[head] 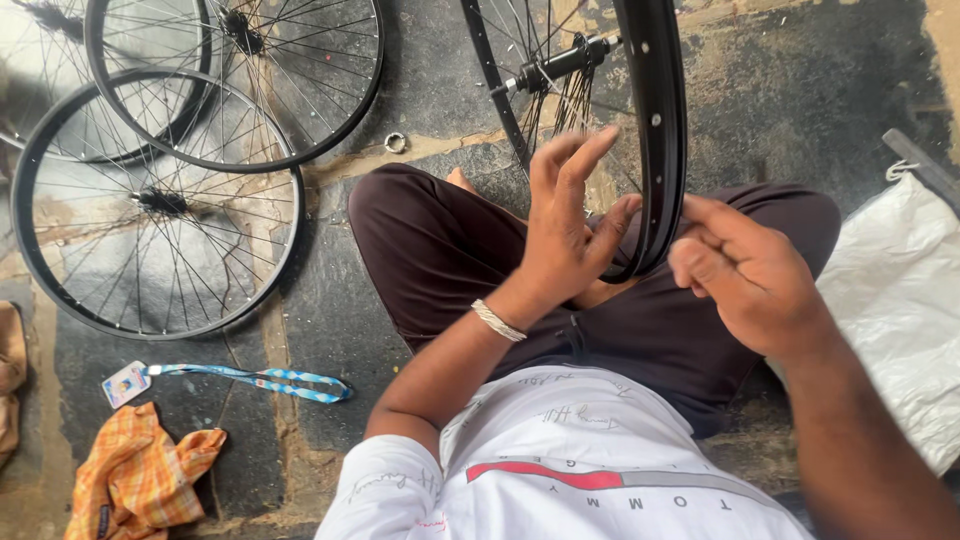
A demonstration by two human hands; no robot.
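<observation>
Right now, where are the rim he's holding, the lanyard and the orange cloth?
Wheel rim (662,120), head view: black outer band.
Lanyard (250,378), head view: blue strap's middle.
Orange cloth (135,475), head view: crumpled centre.

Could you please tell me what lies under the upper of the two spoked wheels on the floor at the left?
The upper wheel overlaps the top of the lower wheel, which lies on the stone floor. Floor shows through the spokes; the covered stretch of lower rim stays partly hidden.

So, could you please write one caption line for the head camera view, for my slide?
Seated person's left hand and right hand flank an upright black bicycle rim; two spoked wheels lie nearby.
</observation>
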